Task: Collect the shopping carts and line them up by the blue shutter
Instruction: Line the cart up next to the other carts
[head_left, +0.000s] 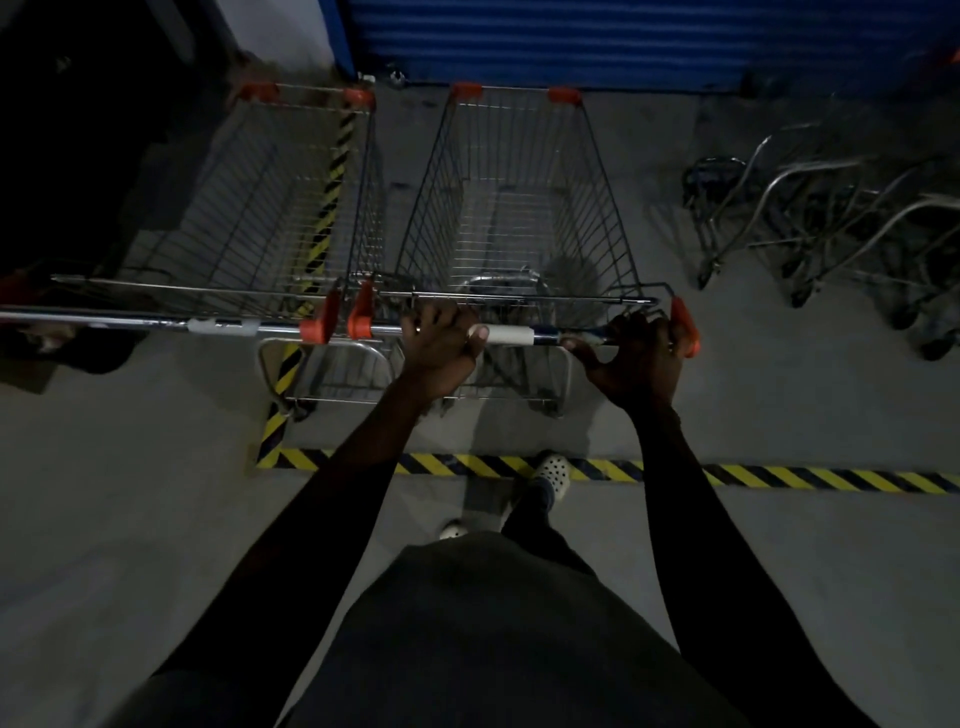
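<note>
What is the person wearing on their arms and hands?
Nothing covers the left hand or the right hand: no gloves. A small ring seems to sit on a left finger. In this dim light, whether dark sleeves cover the arms is unclear.

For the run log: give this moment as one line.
left hand: grips handle | right hand: grips handle | right cart: facing blue shutter | left cart: parked alongside

Wire metal, orange plastic, matt concrete

2 carts, right (519, 208) and left (249, 208), have thin shiny metal wire baskets with orange plastic corner caps (465, 91); the blue shutter (623, 41) looks like ribbed painted metal, and the floor (156, 493) is matt grey concrete.
</note>
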